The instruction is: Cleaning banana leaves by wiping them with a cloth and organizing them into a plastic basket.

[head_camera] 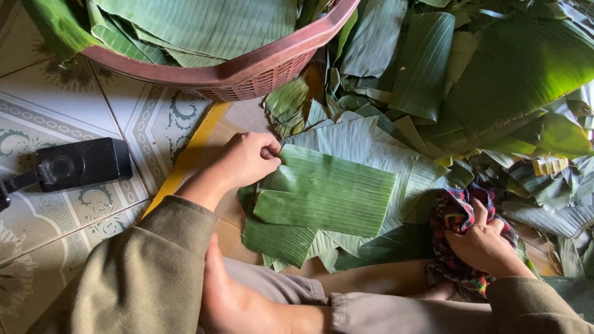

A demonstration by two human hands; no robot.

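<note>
My left hand (249, 158) pinches the upper left corner of a cut banana leaf piece (328, 193) that lies on top of a stack of similar leaf pieces (365, 142). My right hand (484, 242) is closed on a bunched multicoloured cloth (456, 210) just right of the stack, near my knee. Both sleeves are olive green. My bare foot (238, 300) and leg lie across the bottom of the view.
A pink plastic basket (247, 68) full of banana leaves stands at the top left. A loose heap of large leaves and scraps (495, 86) covers the right side. A small black device (80, 164) lies on the patterned floor tiles (62, 117) at left.
</note>
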